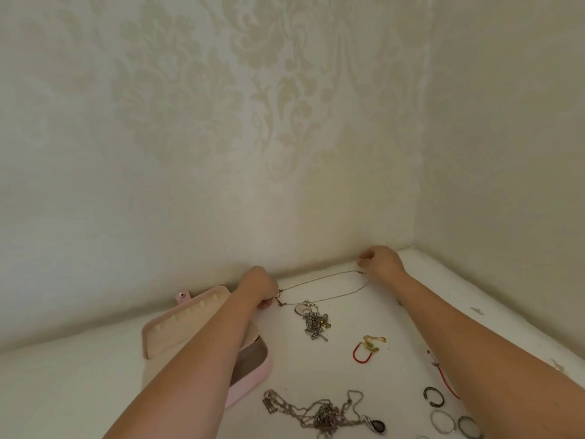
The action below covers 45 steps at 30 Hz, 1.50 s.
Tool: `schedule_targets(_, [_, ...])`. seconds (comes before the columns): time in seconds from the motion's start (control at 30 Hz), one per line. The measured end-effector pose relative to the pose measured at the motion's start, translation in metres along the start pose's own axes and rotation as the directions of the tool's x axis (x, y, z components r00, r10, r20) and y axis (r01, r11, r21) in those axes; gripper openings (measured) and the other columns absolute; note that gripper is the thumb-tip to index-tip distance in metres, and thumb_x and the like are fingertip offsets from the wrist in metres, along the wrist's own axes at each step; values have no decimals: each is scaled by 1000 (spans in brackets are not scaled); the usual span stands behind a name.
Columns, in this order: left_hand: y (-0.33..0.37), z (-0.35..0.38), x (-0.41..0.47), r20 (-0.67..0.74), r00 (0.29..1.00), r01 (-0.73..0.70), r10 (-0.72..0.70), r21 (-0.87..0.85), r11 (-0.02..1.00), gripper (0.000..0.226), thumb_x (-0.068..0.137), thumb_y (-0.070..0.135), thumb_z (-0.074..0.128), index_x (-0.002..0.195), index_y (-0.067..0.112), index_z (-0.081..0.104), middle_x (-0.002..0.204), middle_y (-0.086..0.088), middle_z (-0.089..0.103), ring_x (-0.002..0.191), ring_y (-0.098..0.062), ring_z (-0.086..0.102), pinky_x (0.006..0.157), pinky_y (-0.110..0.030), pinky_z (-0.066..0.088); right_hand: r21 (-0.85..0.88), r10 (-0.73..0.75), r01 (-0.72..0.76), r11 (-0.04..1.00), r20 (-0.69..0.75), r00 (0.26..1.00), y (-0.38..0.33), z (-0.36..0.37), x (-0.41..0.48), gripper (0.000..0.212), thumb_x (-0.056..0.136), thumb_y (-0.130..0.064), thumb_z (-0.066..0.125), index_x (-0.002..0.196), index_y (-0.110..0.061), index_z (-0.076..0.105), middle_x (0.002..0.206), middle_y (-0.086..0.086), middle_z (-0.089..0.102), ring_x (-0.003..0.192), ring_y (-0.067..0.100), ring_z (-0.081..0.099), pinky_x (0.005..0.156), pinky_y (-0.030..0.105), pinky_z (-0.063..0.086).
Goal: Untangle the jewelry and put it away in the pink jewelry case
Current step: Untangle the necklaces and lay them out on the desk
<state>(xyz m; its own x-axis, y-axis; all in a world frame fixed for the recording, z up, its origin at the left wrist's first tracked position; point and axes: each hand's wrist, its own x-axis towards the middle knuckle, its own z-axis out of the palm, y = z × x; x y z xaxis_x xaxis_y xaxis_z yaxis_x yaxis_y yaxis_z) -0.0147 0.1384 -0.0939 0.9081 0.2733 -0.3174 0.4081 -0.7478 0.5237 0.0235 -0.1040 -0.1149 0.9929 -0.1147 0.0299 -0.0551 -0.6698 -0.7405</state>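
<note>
Jewelry [315,324] on white tabletop [79,391], damask walls [285,122]

A thin silver chain [318,281] hangs in a long loop, pinched between the left fingers [268,301] and the right fingers [364,260]. The pink case [253,380] lies open, near the left fingers.

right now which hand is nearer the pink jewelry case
Left. The left hand is just beyond the pink jewelry case, forearm crossing over it; the right hand is off to the right, pinching the thin chain.
</note>
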Motion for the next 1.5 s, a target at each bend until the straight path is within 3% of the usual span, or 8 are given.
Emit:
schedule_targets(0.07, [4,-2,-15,-84,989,-112,124,138,984,26,85,3,52,60,7,47,45,-7,61,65,-26,62,51,-18,44,-52,-24,25,998,7,1000,-5,-1,-5,34,88,-17,62,121,-8,60,128,12,53,113,27,54,80,24,39])
schedule_targets(0.13, [7,0,-33,-146,951,-230,272,251,940,11,86,7,51,78,2,58,92,-16,71,95,-29,63,70,-23,46,-104,-63,63,993,-1,998,-12,-2,-14,32,86,-14,62,118,-9,61,126,12,53,114,27,53,80,24,39])
schedule_targets(0.27, [8,20,-75,-123,865,-437,486,292,851,30,92,14,51,121,10,57,124,-7,58,117,-23,52,92,-26,39,2,-333,339,941,186,924,-34,-1,-58,11,85,-4,65,92,-11,71,91,-2,66,85,11,60,73,17,40])
schedule_targets(0.47, [-14,55,-117,8,857,-490,516,322,810,38,96,21,44,133,16,44,133,-6,52,119,-23,50,94,-32,41,-133,-442,538,833,426,789,-34,11,-119,32,88,-2,53,108,-17,73,109,-2,70,100,11,61,80,13,41])
schedule_targets(0.87, [-47,77,-172,25,809,-557,587,349,754,56,97,35,43,148,19,27,150,-4,33,136,-21,33,108,-30,30,-242,-420,527,815,382,823,-4,-19,-167,14,82,-20,71,96,-18,71,78,-19,50,80,4,51,61,11,33])
schedule_targets(1.07, [-62,80,-187,-27,812,-545,583,320,775,56,98,38,41,149,20,25,153,-2,28,140,-18,26,112,-27,21,-282,-356,466,839,362,861,8,-31,-172,13,83,-12,65,92,-17,72,90,-3,62,91,16,61,76,23,46])
schedule_targets(1.2, [-63,84,-198,-59,839,-486,541,365,794,56,99,40,36,149,19,22,156,-5,22,143,-19,19,114,-28,16,-276,-378,474,836,337,862,12,-37,-170,13,84,-8,64,93,-13,72,79,-10,56,83,11,56,63,10,39])
schedule_targets(1.5, [-53,72,-204,-66,895,-389,440,365,846,60,98,45,38,147,13,26,147,-6,38,136,-23,33,106,-30,29,-224,-416,498,838,330,847,15,-38,-171,13,84,-11,67,96,-13,71,75,-18,50,79,6,51,59,5,34])
